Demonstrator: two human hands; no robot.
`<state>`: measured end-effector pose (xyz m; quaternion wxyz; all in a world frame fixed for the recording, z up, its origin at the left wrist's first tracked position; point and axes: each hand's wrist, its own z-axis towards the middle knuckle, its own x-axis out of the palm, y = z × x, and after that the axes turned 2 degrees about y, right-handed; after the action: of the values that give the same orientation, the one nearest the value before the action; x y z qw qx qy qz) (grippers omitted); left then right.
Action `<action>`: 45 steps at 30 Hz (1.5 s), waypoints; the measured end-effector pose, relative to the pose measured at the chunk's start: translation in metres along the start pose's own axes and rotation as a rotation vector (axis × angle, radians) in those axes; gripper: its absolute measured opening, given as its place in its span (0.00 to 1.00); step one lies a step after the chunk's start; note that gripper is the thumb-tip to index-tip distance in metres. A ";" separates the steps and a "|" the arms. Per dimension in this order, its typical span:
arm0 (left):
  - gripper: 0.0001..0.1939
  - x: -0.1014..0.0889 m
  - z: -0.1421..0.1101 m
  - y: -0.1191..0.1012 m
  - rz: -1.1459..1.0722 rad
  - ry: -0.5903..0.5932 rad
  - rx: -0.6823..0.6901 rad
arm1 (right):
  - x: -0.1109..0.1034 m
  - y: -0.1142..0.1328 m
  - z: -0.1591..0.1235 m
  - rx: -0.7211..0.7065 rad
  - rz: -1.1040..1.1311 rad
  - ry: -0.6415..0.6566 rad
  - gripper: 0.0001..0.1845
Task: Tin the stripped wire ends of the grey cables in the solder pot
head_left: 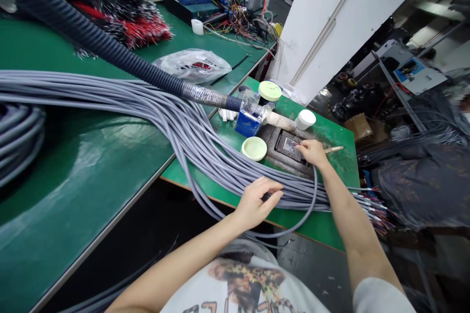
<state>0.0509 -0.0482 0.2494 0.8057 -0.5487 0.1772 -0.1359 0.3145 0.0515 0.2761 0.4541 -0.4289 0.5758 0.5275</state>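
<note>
A thick bundle of grey round-sheathed cables [191, 142] sweeps in a loose fan across a green workbench [323, 225], its strands lying side by side, with one sagging in a slack loop over the near edge. At the far end, the bundle narrows into a dark corrugated conduit [91, 29], bound at the joint with clear tape. At the other end, stripped red-and-white wire tips [370, 210] splay out past the bench.
</note>
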 end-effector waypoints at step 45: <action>0.07 0.004 -0.002 0.003 0.115 0.037 0.035 | -0.053 0.039 -0.151 0.086 0.632 -0.084 0.20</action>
<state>0.0543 -0.0502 0.2455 0.8183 -0.5206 0.2208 -0.1025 0.2780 -0.0956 0.3412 0.3086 -0.1871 0.6831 0.6350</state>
